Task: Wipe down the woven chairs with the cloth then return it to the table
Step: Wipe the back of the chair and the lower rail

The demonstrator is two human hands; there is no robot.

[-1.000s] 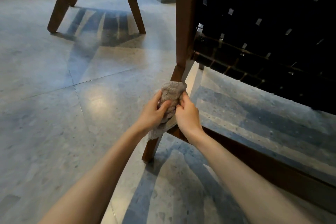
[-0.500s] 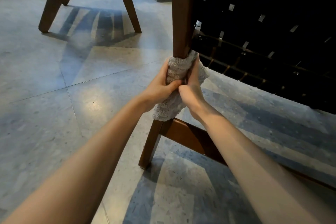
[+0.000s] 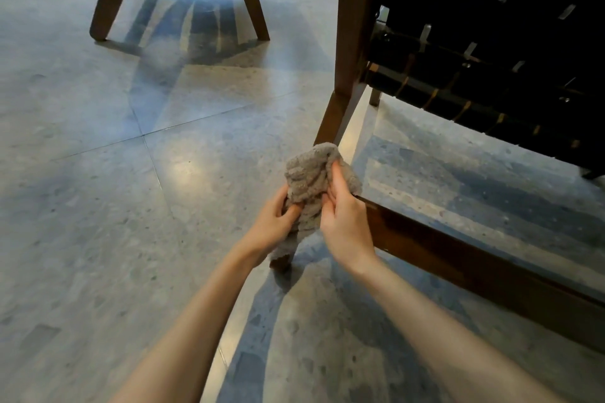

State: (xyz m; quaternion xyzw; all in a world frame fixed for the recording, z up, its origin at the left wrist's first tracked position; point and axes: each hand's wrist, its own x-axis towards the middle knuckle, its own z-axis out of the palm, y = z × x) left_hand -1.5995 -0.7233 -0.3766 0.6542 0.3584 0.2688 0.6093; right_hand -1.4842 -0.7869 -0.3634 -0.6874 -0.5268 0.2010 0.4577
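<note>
Left hand (image 3: 273,226) and right hand (image 3: 345,222) are both gripping the grey cloth (image 3: 307,180), wrapped around the near chair's leg (image 3: 334,121).

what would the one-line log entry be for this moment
phase: wiping; left hand: grips cloth; right hand: grips cloth; cloth: over chair leg

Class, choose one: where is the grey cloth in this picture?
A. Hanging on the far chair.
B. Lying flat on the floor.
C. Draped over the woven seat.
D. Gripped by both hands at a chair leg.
D: the left hand and right hand both grip the bunched cloth in front of the near chair's wooden leg.
</note>
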